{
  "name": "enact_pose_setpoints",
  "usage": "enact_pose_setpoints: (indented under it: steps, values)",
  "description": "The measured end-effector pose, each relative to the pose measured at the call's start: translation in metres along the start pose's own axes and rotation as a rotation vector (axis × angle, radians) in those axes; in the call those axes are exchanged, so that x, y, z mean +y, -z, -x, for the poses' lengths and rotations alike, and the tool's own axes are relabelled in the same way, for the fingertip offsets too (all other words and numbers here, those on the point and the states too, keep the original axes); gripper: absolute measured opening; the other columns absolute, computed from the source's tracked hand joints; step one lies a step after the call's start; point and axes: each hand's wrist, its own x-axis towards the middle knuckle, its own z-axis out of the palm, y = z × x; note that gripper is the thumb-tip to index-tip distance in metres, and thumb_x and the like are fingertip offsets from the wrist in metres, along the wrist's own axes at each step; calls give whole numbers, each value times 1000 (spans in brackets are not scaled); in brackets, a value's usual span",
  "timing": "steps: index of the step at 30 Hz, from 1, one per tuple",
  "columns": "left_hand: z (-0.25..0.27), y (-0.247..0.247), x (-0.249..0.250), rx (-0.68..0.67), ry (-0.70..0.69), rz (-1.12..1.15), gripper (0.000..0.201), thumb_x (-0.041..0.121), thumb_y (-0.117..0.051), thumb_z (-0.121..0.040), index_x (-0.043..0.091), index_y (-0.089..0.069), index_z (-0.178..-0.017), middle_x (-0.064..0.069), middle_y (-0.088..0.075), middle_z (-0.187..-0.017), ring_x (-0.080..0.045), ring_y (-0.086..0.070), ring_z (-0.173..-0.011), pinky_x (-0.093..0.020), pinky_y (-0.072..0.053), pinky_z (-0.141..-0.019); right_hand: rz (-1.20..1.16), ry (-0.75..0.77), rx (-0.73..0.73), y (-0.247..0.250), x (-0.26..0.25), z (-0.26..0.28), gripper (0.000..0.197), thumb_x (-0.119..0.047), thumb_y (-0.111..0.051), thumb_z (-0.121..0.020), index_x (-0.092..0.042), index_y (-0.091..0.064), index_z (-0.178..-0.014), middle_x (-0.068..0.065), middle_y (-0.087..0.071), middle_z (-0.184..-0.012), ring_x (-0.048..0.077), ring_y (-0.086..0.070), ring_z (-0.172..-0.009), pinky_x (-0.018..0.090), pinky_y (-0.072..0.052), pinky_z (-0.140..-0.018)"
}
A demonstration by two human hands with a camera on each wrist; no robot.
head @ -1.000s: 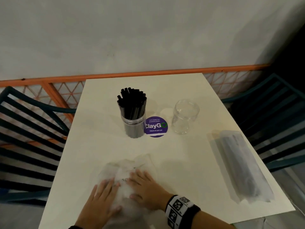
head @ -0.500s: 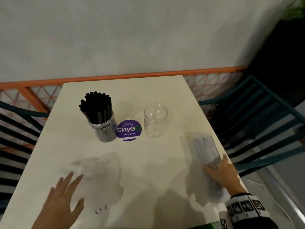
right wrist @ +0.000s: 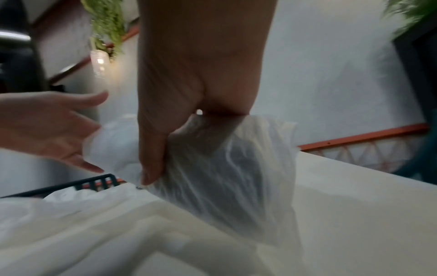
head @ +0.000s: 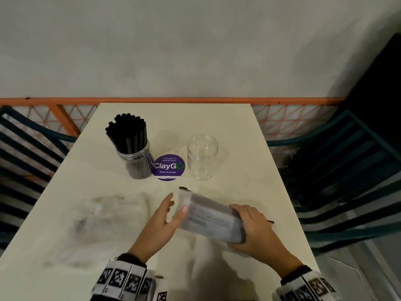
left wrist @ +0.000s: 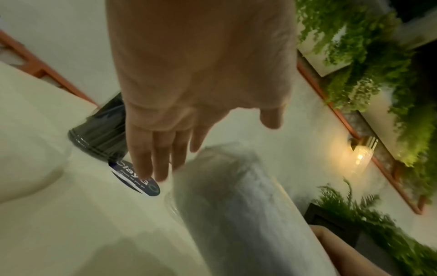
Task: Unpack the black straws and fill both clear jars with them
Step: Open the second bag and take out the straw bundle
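A clear jar (head: pixel 135 156) packed with black straws (head: pixel 127 133) stands at the table's back left. An empty clear jar (head: pixel 202 157) stands to its right. My right hand (head: pixel 256 227) grips the near end of a sealed plastic pack of black straws (head: pixel 209 216), lifted over the table's middle. In the right wrist view the fingers (right wrist: pixel 151 158) curl round the pack (right wrist: pixel 227 164). My left hand (head: pixel 165 216) is open, fingers straight, its thumb touching the pack's left end. The left wrist view shows the straight fingers (left wrist: pixel 160 156) beside the pack (left wrist: pixel 236 205).
An empty crumpled plastic wrapper (head: pixel 108 216) lies on the white table (head: pixel 249 170) at the front left. A purple round ClayGo sticker (head: pixel 169 167) sits between the jars. Dark slatted chairs (head: pixel 347 177) flank both sides. A wall with an orange rail (head: pixel 173 100) is behind.
My right hand took the sealed pack from the table's right edge and brought it to the middle. My left hand left the empty wrapper and moved right to meet the pack.
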Motion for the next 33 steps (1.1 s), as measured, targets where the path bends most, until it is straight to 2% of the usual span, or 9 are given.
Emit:
enact_pose_setpoints:
  steps: [2, 5, 9, 14, 18, 22, 26, 29, 33]
  values:
    - [1, -3, 5, -30, -17, 106, 64, 72, -50, -66, 29, -54, -114, 16, -63, -108, 6, -57, -97, -25, -42, -88, 44, 77, -8, -4, -4, -3, 75, -54, -71, -56, -23, -41, -118, 6, -63, -103, 22, -62, -92, 38, -56, -78]
    - [-1, -5, 4, 53, -43, 139, 57, 63, -60, -73, 12, -61, -99, 4, -66, -94, -11, -60, -88, -39, -48, -85, 53, 100, -59, -4, -6, -7, 73, -48, -74, -58, -26, -37, -117, 6, -55, -112, 21, -56, -98, 36, -55, -83]
    - [2, -7, 7, 131, -44, 228, 11, 19, -67, -82, 15, -65, -92, 2, -70, -89, -12, -62, -88, -14, -48, -72, 40, 127, -129, 1, -5, -11, 70, -45, -72, -63, -29, -36, -121, 3, -50, -126, 19, -49, -112, 27, -36, -98]
    - [9, 4, 7, 140, -37, 272, 17, 25, -62, -85, 12, -72, -92, -8, -73, -96, -22, -66, -92, -35, -51, -89, 142, 139, -116, 0, -6, -12, 85, -51, -81, -46, -28, -40, -118, 0, -58, -108, 18, -53, -99, 37, -52, -85]
    - [9, 6, 4, 280, -50, 235, 6, 18, -68, -80, 20, -69, -74, 7, -70, -75, -13, -64, -71, -34, -50, -79, 20, 75, -214, 13, -14, -17, 84, -79, -53, -56, -47, -20, -127, -14, -30, -127, 9, -24, -119, 27, -21, -104]
    - [12, 1, 13, 414, -101, 173, 15, 12, -72, -76, 12, -59, -68, -3, -69, -73, -15, -60, -64, -14, -44, -61, -202, 139, -42, 29, -40, -34, 65, -83, -23, -69, -50, -29, -125, -24, -35, -121, -2, -26, -115, 15, -17, -99]
    - [16, 2, 20, 367, -141, 199, 12, 5, -73, -73, 13, -67, -66, 0, -72, -68, -10, -63, -65, -10, -47, -63, -342, 243, 42, 30, -75, -55, 51, -68, -49, -75, -32, -66, -107, -25, -58, -95, -4, -52, -95, 6, -33, -87]
    - [24, 11, 26, 283, -178, 86, 16, 5, -68, -79, 20, -73, -75, 9, -74, -80, -3, -67, -73, -6, -46, -68, -411, 226, 25, 32, -98, -60, 18, -38, -70, -78, -27, -73, -92, -24, -60, -78, 1, -56, -86, 6, -37, -79]
    - [26, 22, 28, 321, -242, -35, 10, 7, -69, -78, 14, -74, -81, 5, -74, -74, 0, -66, -74, -5, -46, -68, -462, 190, 28, 31, -111, -57, 12, -31, -72, -78, -25, -74, -88, -21, -64, -77, 6, -57, -86, 13, -44, -75]
